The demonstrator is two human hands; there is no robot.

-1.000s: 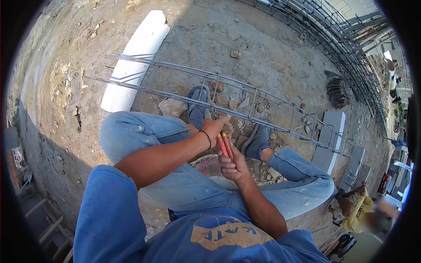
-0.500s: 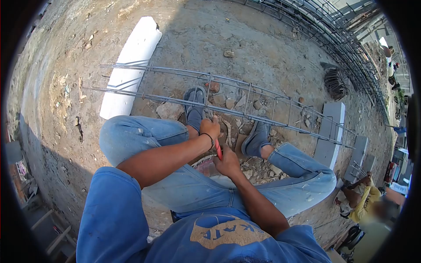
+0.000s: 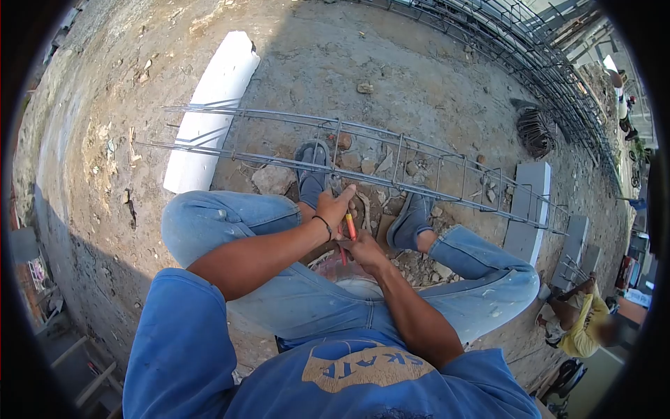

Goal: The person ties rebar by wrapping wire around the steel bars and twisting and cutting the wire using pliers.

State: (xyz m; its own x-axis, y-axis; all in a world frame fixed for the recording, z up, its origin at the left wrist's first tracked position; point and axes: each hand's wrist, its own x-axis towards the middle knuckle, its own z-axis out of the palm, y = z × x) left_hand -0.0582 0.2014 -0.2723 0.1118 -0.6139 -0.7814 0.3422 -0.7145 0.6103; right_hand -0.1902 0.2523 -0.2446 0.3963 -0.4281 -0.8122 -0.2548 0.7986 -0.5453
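Note:
My right hand [image 3: 366,253] is closed on red-handled pliers [image 3: 351,227], low between my shins. The two handles are spread apart, one showing orange-yellow and the other red; the jaws are hard to make out. Just up and left of it, my left hand [image 3: 333,207] is beside the near bar of a long steel rebar cage [image 3: 398,183]. Its index finger points out toward the bar while the other fingers curl under, hiding what they hold. The cage lies crosswise over my shoes, with stirrups along its length.
A white block [image 3: 222,84] supports the cage's left end, and a grey block [image 3: 528,206] its right. Stones [image 3: 272,179] lie around my feet. Stacked rebar cages [image 3: 537,59] and a stirrup bundle [image 3: 536,133] stand at upper right. Another person [image 3: 586,321] works at lower right.
The pliers' handles have come apart, with the orange-yellow one now in sight. My left index finger has stretched out. The whole view has shifted slightly.

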